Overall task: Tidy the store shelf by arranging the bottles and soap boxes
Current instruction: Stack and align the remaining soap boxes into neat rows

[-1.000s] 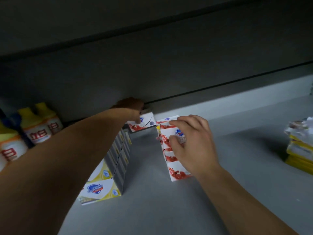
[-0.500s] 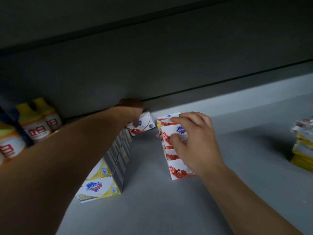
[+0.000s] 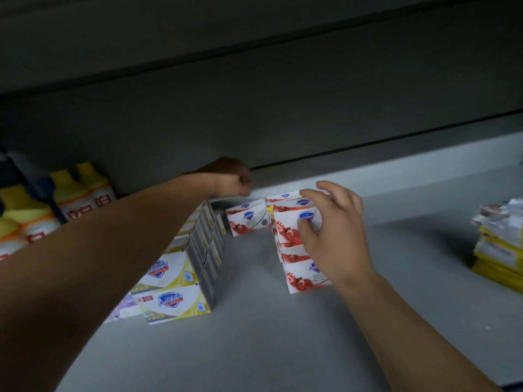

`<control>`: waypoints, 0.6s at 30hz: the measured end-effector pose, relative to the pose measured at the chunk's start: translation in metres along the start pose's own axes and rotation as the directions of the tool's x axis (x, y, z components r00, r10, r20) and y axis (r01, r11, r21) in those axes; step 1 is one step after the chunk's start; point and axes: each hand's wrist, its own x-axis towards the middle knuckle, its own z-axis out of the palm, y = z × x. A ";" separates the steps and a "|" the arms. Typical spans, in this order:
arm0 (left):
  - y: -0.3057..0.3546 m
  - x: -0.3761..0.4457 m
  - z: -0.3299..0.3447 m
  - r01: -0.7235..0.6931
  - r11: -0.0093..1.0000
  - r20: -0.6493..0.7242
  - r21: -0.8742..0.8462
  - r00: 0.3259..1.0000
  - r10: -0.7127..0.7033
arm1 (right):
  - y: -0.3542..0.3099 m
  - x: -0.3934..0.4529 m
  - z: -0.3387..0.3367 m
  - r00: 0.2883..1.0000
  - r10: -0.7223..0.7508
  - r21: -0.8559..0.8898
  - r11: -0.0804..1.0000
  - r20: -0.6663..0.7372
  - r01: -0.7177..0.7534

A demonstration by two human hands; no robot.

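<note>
A row of red-and-white soap boxes runs front to back in the middle of the grey shelf. My right hand hovers over its top box, fingers spread, with the thumb against the box face. A single red soap box stands at the back between this row and a two-high row of yellow soap boxes. My left hand is curled just above and behind that single box, not touching it. Yellow-capped bottles stand at the far left.
A stack of yellow-and-white packets lies at the right edge. A purple box peeks out left of the yellow row. The shelf above hangs low over the back wall.
My left hand set the single red box down at the back and let go of it. My right hand loosened its hold on the top red box and spread its fingers.
</note>
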 end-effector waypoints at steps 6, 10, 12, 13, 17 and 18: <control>0.051 -0.047 -0.019 -0.098 0.922 0.157 -0.373 0.973 0.167 | 0.010 0.003 -0.003 0.978 0.189 0.036 0.981 0.086 -0.193; 0.077 -0.065 -0.011 -0.220 0.952 0.080 -0.212 0.967 0.241 | 0.010 0.005 -0.008 0.972 0.197 0.104 0.972 0.127 -0.211; 0.085 -0.075 -0.013 -0.218 0.957 0.009 -0.189 0.975 0.224 | 0.007 0.006 -0.015 0.978 0.180 0.143 0.971 0.102 -0.194; 0.088 -0.082 -0.016 -0.214 0.955 -0.038 -0.204 0.977 0.211 | 0.004 0.006 -0.020 0.981 0.175 0.162 0.969 0.084 -0.187; 0.091 -0.120 -0.031 -0.209 0.859 -0.232 -0.467 0.967 0.109 | -0.015 0.002 -0.044 0.992 0.122 0.247 0.961 0.038 -0.127; 0.092 -0.132 -0.031 -0.199 0.830 -0.257 -0.522 0.964 0.069 | -0.022 -0.002 -0.049 0.992 0.114 0.271 0.955 0.046 -0.122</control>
